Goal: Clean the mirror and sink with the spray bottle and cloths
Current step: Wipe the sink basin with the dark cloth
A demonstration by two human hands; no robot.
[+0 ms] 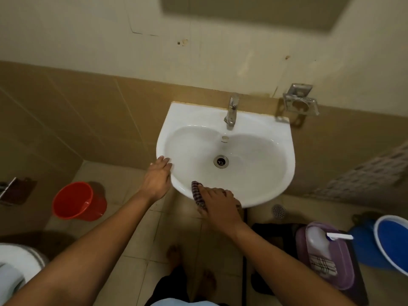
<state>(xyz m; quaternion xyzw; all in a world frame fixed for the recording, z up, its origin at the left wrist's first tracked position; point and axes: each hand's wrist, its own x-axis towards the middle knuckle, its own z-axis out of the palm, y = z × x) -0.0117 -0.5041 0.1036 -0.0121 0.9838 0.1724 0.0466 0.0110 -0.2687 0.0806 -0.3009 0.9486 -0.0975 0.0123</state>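
Cloth [197,193] long axis front-to-back over sink [284,138] rim | right hand [218,206] clutching it (striped) | left hand [157,177] flat, empty

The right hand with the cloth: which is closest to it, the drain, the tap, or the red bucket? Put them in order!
From the right hand, in the head view:
1. Drain, in the sink bowl just ahead of it.
2. Tap, at the back rim by the wall.
3. Red bucket, on the floor far to the left.

Red bucket [76,200] on floor, blue bucket [390,241] — chrome tap [231,111]
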